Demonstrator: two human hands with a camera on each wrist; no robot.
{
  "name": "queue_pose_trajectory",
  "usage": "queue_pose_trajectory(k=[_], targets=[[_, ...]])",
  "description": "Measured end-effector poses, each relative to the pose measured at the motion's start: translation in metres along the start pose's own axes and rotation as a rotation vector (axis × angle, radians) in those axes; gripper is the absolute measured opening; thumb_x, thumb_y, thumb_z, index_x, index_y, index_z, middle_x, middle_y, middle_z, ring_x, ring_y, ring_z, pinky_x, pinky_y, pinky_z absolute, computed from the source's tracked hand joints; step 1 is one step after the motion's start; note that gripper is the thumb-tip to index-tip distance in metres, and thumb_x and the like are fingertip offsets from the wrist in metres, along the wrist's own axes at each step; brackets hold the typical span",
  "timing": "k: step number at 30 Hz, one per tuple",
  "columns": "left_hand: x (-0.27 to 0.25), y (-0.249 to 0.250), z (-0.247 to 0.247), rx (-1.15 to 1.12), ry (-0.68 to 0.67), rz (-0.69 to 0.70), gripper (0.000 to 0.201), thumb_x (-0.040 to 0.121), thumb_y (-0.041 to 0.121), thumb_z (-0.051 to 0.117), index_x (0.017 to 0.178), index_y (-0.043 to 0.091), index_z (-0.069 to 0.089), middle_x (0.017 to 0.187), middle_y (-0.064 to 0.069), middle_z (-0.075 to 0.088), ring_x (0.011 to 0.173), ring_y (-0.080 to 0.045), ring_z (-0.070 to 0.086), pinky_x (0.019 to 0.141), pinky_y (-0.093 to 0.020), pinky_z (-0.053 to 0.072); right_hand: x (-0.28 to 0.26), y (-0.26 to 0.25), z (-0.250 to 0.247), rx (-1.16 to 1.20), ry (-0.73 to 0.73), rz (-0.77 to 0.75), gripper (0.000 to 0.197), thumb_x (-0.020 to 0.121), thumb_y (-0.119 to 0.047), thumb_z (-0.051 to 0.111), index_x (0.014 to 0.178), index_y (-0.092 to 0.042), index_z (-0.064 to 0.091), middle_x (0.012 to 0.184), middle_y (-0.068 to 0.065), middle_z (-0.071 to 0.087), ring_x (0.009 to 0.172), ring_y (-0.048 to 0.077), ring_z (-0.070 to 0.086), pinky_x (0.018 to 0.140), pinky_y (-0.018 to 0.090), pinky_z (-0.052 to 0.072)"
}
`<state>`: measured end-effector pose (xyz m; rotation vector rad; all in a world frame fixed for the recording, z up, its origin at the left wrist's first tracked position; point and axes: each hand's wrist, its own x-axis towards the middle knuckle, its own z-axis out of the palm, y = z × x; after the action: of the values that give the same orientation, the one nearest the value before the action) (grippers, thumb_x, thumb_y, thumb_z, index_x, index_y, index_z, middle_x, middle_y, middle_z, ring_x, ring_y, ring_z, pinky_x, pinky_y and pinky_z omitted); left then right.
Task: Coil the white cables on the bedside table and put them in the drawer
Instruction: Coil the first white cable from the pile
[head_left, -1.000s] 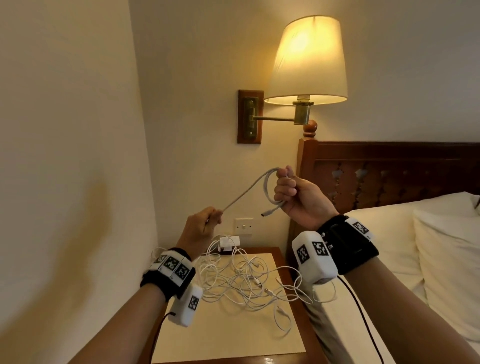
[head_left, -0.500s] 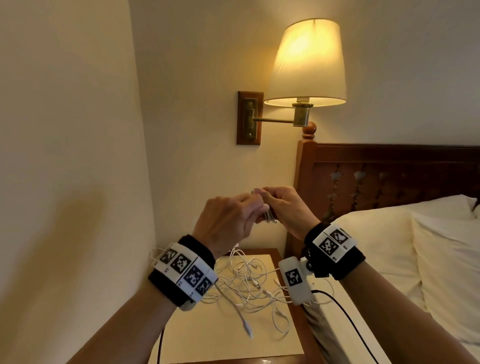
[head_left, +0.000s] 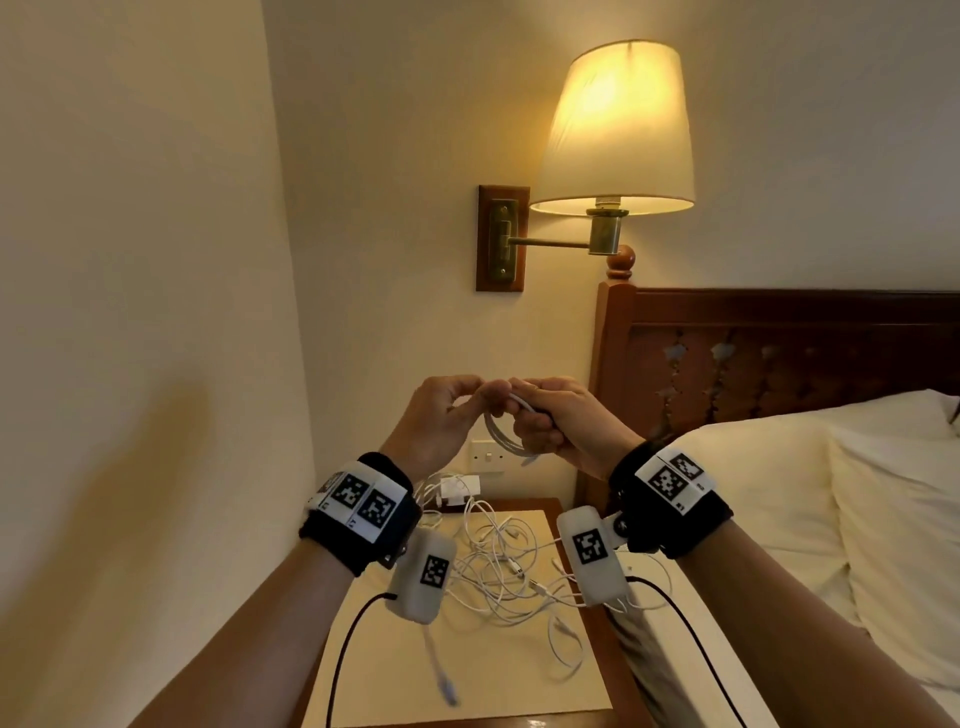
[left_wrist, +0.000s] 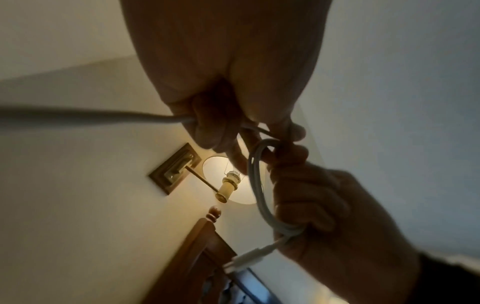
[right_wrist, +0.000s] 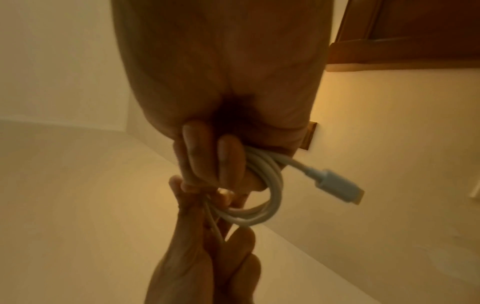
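Note:
Both hands meet in the air above the bedside table (head_left: 467, 696). My right hand (head_left: 558, 418) grips a small coil of white cable (head_left: 497, 434); in the right wrist view the coil (right_wrist: 270, 185) lies under curled fingers (right_wrist: 207, 160) with one plug (right_wrist: 335, 183) sticking out. My left hand (head_left: 441, 415) pinches the same cable (left_wrist: 78, 115) right at the coil (left_wrist: 257, 185). Its loose tail hangs down to a blurred plug (head_left: 447, 686). A tangle of white cables (head_left: 509, 566) lies on the table. No drawer is in view.
A white charger (head_left: 457, 488) sits at the table's back by a wall socket (head_left: 485, 457). A lit wall lamp (head_left: 615, 130) hangs above. The bed with its wooden headboard (head_left: 779, 353) and pillows (head_left: 893, 545) is close on the right; a wall stands on the left.
One second ago the hands were apart with the cable stretched between them. They came together, the coil gained a loop, and the loose tail now swings lower over the table.

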<state>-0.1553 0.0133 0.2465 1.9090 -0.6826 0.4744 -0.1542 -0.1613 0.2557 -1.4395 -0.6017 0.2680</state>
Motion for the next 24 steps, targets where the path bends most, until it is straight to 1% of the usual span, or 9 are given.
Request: queue_pose_trajectory(k=[1, 2, 6, 10, 13, 16, 20, 22, 24], targets=[[-0.001, 0.002, 0.000, -0.094, -0.046, -0.079, 0.038, 0.090, 0.048, 0.047, 0.079, 0.017, 0.066, 0.055, 0.015, 0.059, 0.047, -0.001, 0.043, 0.051, -0.016, 0.035, 0.001, 0.000, 0.001, 0.034, 0.003, 0.004, 0.035, 0.105, -0.024, 0.037, 0.078, -0.010, 0.055, 0.050, -0.006, 0.040, 0.038, 0.005, 0.032, 0.043, 0.018, 0.024], [-0.002, 0.003, -0.001, -0.188, -0.096, -0.148, 0.039, 0.091, 0.047, 0.045, 0.079, 0.014, 0.062, 0.052, 0.011, 0.056, 0.043, -0.003, 0.035, 0.046, -0.017, 0.029, 0.003, 0.000, 0.001, 0.066, 0.010, 0.005, 0.035, 0.105, -0.024, 0.037, 0.078, -0.010, 0.055, 0.050, -0.006, 0.039, 0.038, 0.005, 0.031, 0.043, 0.017, 0.024], [-0.001, 0.007, -0.007, -0.439, -0.231, -0.304, 0.039, 0.096, 0.049, 0.039, 0.079, 0.016, 0.052, 0.061, 0.005, 0.038, 0.053, -0.009, 0.027, 0.051, -0.023, 0.024, 0.008, 0.000, 0.004, 0.176, 0.066, -0.014, 0.034, 0.105, -0.024, 0.039, 0.079, -0.010, 0.055, 0.051, -0.006, 0.038, 0.040, 0.005, 0.032, 0.043, 0.017, 0.028], [0.001, 0.010, -0.004, -0.326, -0.143, -0.282, 0.037, 0.103, 0.038, 0.036, 0.073, 0.017, 0.047, 0.058, 0.007, 0.036, 0.052, -0.009, 0.027, 0.050, -0.023, 0.026, 0.009, 0.001, 0.009, 0.076, 0.135, -0.047, 0.033, 0.105, -0.025, 0.039, 0.082, -0.010, 0.058, 0.055, -0.003, 0.043, 0.046, 0.009, 0.038, 0.050, 0.022, 0.037], [0.001, 0.009, 0.001, -0.199, -0.030, -0.236, 0.040, 0.104, 0.034, 0.036, 0.068, 0.020, 0.046, 0.059, 0.006, 0.036, 0.051, -0.008, 0.031, 0.049, -0.021, 0.029, 0.010, 0.005, 0.016, -0.214, 0.294, -0.146, 0.031, 0.103, -0.024, 0.042, 0.087, -0.010, 0.065, 0.066, 0.003, 0.057, 0.059, 0.016, 0.055, 0.065, 0.031, 0.051], [0.001, 0.007, 0.004, -0.122, 0.046, -0.199, 0.040, 0.104, 0.033, 0.036, 0.068, 0.017, 0.047, 0.061, 0.004, 0.038, 0.052, -0.008, 0.033, 0.052, -0.020, 0.032, 0.009, 0.011, 0.013, -0.495, 0.415, -0.250, 0.028, 0.102, -0.019, 0.046, 0.090, -0.012, 0.069, 0.078, 0.005, 0.068, 0.073, 0.018, 0.065, 0.076, 0.036, 0.057], [0.002, -0.003, 0.002, -0.124, 0.118, -0.244, 0.037, 0.103, 0.035, 0.038, 0.073, 0.014, 0.046, 0.065, 0.000, 0.037, 0.057, -0.011, 0.032, 0.056, -0.026, 0.030, 0.000, 0.014, 0.005, -0.697, 0.458, -0.225, 0.013, 0.096, -0.013, 0.059, 0.097, -0.013, 0.071, 0.084, 0.004, 0.071, 0.081, 0.022, 0.068, 0.073, 0.036, 0.060], [0.001, -0.005, 0.004, -0.115, 0.131, -0.239, 0.036, 0.103, 0.034, 0.038, 0.075, 0.013, 0.047, 0.065, -0.001, 0.037, 0.058, -0.012, 0.031, 0.058, -0.028, 0.030, -0.004, 0.014, 0.003, -0.820, 0.498, -0.220, 0.010, 0.092, -0.018, 0.065, 0.094, -0.013, 0.074, 0.080, -0.001, 0.070, 0.075, 0.016, 0.066, 0.069, 0.032, 0.059], [0.001, -0.006, 0.006, -0.103, 0.149, -0.227, 0.036, 0.103, 0.034, 0.039, 0.074, 0.013, 0.046, 0.065, -0.001, 0.037, 0.058, -0.013, 0.031, 0.058, -0.030, 0.030, -0.006, 0.009, 0.004, -0.839, 0.524, -0.187, 0.011, 0.090, -0.021, 0.068, 0.089, -0.012, 0.074, 0.073, -0.002, 0.069, 0.064, 0.012, 0.063, 0.065, 0.029, 0.058]])
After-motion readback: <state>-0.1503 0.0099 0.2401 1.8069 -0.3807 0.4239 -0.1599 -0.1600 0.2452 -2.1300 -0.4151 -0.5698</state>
